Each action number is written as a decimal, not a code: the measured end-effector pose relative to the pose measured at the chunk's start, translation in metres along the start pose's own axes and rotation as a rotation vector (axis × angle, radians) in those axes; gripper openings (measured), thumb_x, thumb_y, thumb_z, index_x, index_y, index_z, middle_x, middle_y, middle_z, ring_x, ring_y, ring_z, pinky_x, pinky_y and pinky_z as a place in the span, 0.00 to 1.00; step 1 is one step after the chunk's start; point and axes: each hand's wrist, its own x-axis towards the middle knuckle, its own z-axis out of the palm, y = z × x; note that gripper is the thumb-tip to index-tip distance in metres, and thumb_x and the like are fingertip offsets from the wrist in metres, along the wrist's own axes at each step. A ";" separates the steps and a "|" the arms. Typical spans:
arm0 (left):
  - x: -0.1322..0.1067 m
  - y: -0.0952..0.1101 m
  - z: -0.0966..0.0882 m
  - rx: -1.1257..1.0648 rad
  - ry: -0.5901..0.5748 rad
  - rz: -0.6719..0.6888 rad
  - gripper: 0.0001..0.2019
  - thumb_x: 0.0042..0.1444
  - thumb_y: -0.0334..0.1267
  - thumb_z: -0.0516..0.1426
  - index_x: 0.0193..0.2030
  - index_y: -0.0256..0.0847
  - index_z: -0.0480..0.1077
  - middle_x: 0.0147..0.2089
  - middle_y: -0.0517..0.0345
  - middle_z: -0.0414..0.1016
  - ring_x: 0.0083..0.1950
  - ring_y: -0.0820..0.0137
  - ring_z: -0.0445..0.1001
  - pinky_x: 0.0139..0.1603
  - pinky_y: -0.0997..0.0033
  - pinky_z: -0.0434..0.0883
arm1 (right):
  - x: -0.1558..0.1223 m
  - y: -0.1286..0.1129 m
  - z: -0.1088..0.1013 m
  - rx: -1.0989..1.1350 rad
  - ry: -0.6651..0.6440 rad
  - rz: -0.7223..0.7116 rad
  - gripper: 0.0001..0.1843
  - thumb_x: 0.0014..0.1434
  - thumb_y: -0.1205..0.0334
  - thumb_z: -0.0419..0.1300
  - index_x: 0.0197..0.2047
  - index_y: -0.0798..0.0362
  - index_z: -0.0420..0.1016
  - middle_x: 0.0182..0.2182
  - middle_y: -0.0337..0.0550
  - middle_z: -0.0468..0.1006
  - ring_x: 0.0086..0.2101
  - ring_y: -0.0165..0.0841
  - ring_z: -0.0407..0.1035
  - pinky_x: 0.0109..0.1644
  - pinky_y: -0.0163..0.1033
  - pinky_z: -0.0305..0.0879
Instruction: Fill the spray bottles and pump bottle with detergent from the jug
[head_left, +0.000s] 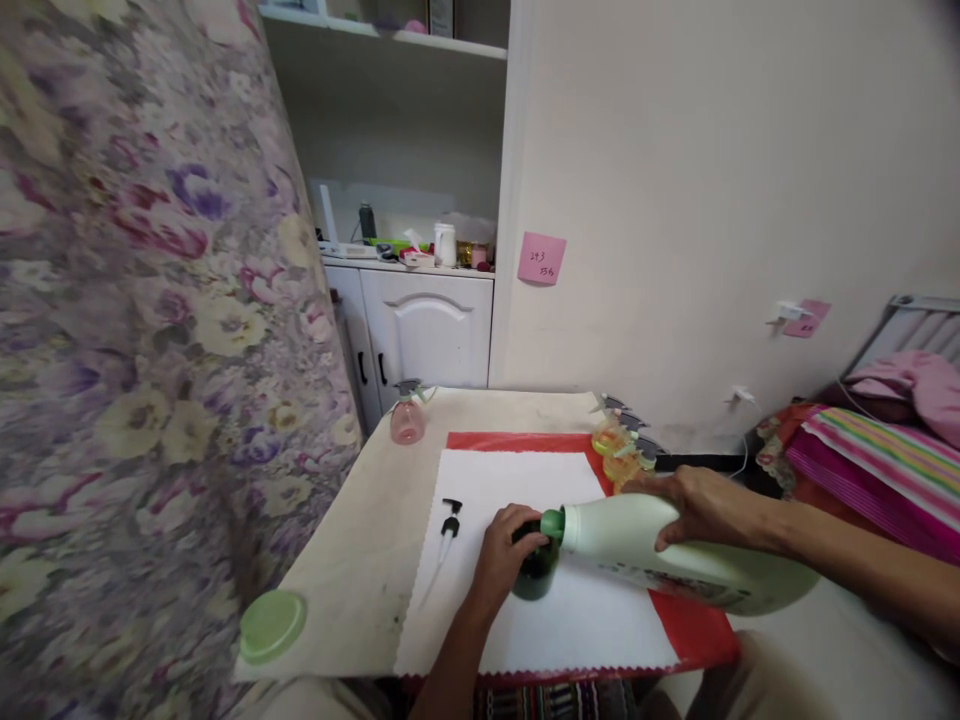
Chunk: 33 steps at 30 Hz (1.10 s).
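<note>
My left hand (504, 556) is wrapped round the upper part of a dark green bottle (535, 578) standing on a white sheet. In my right hand (712, 508) is a large pale green detergent jug (626, 530), gripped by its handle and tilted nearly level. The jug's green spout (553, 524) is at the mouth of the bottle; whether liquid flows cannot be seen. A black pump head (451, 522) with a clear tube lies left of the bottle. A round light green cap (272, 625) rests at the table's near left corner.
The white sheet (510, 480) lies over a red cloth (480, 440) on the cream table (360, 560). A pink spray bottle (407, 420) stands at the far left, and several yellow-orange spray bottles (619, 455) at the far right. A floral curtain (165, 350) hangs along the left.
</note>
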 end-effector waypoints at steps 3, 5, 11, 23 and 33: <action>0.000 0.000 0.000 -0.008 -0.001 -0.001 0.08 0.49 0.35 0.61 0.38 0.46 0.77 0.42 0.56 0.77 0.48 0.62 0.72 0.51 0.64 0.68 | 0.002 -0.002 -0.004 -0.028 -0.008 0.001 0.33 0.49 0.49 0.66 0.58 0.42 0.68 0.37 0.42 0.83 0.35 0.42 0.76 0.36 0.37 0.64; 0.001 -0.001 0.001 -0.010 0.001 -0.006 0.08 0.49 0.35 0.61 0.38 0.46 0.77 0.42 0.56 0.77 0.47 0.62 0.72 0.51 0.64 0.68 | 0.003 -0.003 -0.006 -0.038 -0.012 0.000 0.33 0.49 0.49 0.66 0.58 0.42 0.68 0.36 0.42 0.82 0.34 0.41 0.76 0.35 0.37 0.64; 0.002 0.000 0.001 -0.014 0.008 -0.011 0.08 0.49 0.35 0.61 0.37 0.46 0.77 0.41 0.56 0.77 0.47 0.62 0.72 0.51 0.63 0.68 | 0.005 -0.006 -0.012 -0.019 -0.033 -0.014 0.31 0.49 0.47 0.66 0.57 0.43 0.69 0.36 0.44 0.82 0.35 0.43 0.76 0.36 0.39 0.66; 0.002 0.001 0.001 -0.018 0.005 -0.014 0.09 0.48 0.36 0.61 0.37 0.46 0.78 0.41 0.56 0.77 0.47 0.62 0.72 0.51 0.64 0.68 | 0.006 -0.017 -0.022 -0.002 -0.049 -0.003 0.29 0.47 0.58 0.68 0.54 0.44 0.72 0.29 0.40 0.81 0.30 0.38 0.74 0.32 0.35 0.62; 0.003 0.004 0.000 -0.021 -0.006 -0.020 0.09 0.48 0.34 0.61 0.37 0.46 0.78 0.40 0.56 0.76 0.47 0.62 0.73 0.51 0.64 0.68 | 0.007 -0.020 -0.026 -0.012 -0.058 -0.005 0.22 0.47 0.60 0.66 0.48 0.49 0.75 0.34 0.44 0.83 0.34 0.41 0.75 0.35 0.37 0.62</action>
